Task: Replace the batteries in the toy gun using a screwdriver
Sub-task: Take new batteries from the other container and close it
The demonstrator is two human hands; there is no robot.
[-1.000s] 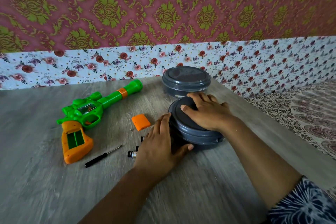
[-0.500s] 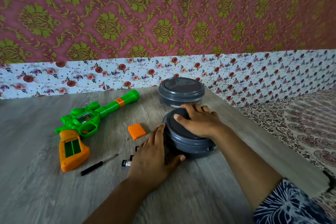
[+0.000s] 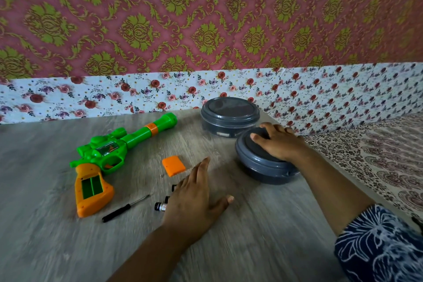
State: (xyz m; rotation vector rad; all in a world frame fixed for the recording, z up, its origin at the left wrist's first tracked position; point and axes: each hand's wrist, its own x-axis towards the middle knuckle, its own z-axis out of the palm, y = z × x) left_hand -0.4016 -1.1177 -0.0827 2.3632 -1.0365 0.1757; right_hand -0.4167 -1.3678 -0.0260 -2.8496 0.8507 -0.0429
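My left hand (image 3: 194,199) has come off the near grey container (image 3: 263,165) and hangs open over the batteries (image 3: 163,205); my right hand (image 3: 278,144) presses flat on its lid. The toy gun (image 3: 107,158) lies compartment-open beside the screwdriver (image 3: 124,209), probably awaiting fresh cells.

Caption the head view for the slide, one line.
Right hand rests on near grey container; left hand hovers open beside batteries, toy gun compartment uncovered.

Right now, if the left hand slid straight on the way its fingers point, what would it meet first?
The left hand points up and slightly right across bare table. It would probably pass between the orange cover and near grey container, reaching the far grey container first; depth is unclear.
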